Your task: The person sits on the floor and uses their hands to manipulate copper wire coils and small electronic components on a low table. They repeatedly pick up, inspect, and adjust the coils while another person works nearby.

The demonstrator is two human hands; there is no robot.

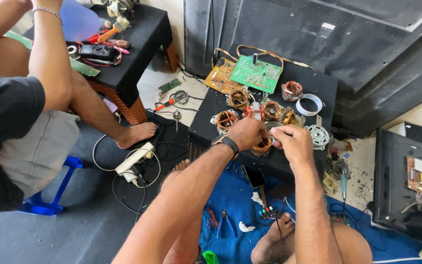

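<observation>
My left hand (247, 132), with a dark watch on the wrist, and my right hand (291, 141) meet over a small black table (318, 85). Both grip a copper-wound motor coil (263, 145) near the table's front edge. Several similar copper coils (226, 119) lie just behind my hands. A round silver motor plate (317, 136) sits to the right of my right hand. A green circuit board (256, 73) and a yellow one (221, 76) lie at the back.
A second person sits at left on a blue stool (50, 198), bare foot (137, 133) on the floor. A white power strip (134, 159) with cables lies nearby. Pliers (228, 224) rest on a blue mat. A dark television back (348, 34) leans behind.
</observation>
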